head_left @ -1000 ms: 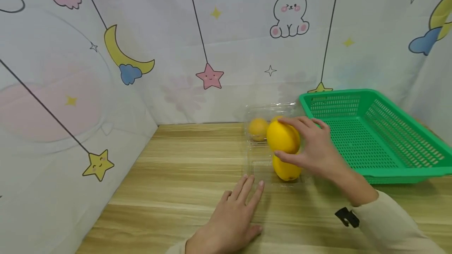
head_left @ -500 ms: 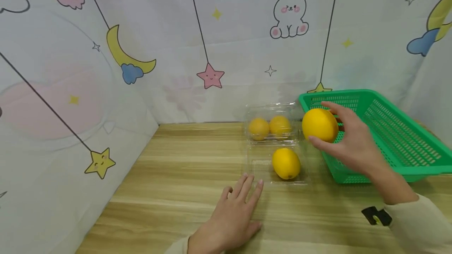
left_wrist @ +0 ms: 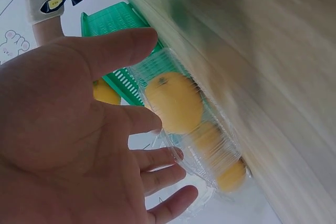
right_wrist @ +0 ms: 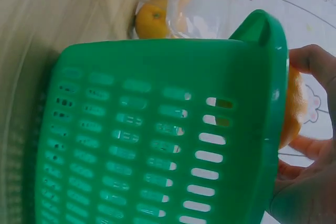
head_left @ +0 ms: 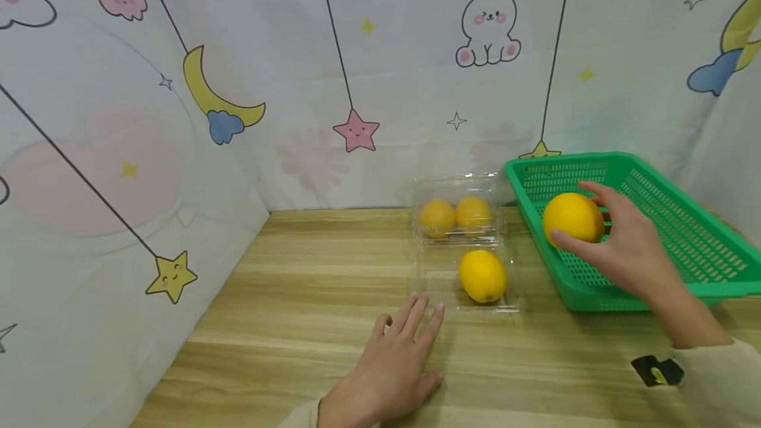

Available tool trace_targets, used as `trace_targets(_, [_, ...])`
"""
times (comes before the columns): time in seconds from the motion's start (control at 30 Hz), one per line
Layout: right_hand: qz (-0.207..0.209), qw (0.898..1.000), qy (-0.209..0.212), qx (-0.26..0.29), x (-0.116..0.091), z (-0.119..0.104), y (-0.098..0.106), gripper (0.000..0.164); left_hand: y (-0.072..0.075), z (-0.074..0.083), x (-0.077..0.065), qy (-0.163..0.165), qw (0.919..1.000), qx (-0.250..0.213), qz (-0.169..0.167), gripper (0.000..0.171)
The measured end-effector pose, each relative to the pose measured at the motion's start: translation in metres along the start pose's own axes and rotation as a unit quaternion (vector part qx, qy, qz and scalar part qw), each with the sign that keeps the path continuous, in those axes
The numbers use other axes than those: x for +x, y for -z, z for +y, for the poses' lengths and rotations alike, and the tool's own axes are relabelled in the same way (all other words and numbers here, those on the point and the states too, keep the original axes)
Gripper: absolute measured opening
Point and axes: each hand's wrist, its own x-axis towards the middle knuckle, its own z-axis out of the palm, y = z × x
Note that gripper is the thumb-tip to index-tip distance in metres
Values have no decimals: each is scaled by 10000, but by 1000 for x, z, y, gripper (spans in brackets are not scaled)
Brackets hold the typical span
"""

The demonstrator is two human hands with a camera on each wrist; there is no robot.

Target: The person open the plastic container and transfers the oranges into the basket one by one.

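My right hand (head_left: pixel 636 249) holds a large, smooth yellow citrus fruit (head_left: pixel 572 220) between thumb and curled fingers, over the left part of the green basket (head_left: pixel 618 292). In the right wrist view the basket wall hides much of this fruit (right_wrist: pixel 293 111). A second yellow citrus fruit (head_left: pixel 482 275), oval with a small brown stem end, lies in the front part of a clear plastic clamshell box (head_left: pixel 436 283). Two oranges (head_left: pixel 437 218) sit side by side at its back. My left hand (head_left: pixel 389 365) lies palm down with spread fingers, its fingertips close to the box's front edge.
The wooden tabletop (head_left: pixel 285 309) stretches left and in front of the clamshell box. A white printed curtain (head_left: pixel 410 71) encloses the back and sides. The basket's raised rim and perforated walls stand right beside the box.
My right hand has carried the yellow fruit from above the clamshell box rightward, over the basket's left rim, uncovering the second orange. The left hand has hardly moved.
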Motion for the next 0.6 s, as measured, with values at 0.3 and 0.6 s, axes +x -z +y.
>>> trace_targets(0.3, [-222, 9989, -357, -189, 1, 15, 2, 103, 0, -1, 0, -12, 9997, 217, 137, 90])
trace_targets(0.6, [-903, 9908, -381, -928, 4, 34, 7, 93, 1, -1, -1, -68, 9996, 244, 114, 88])
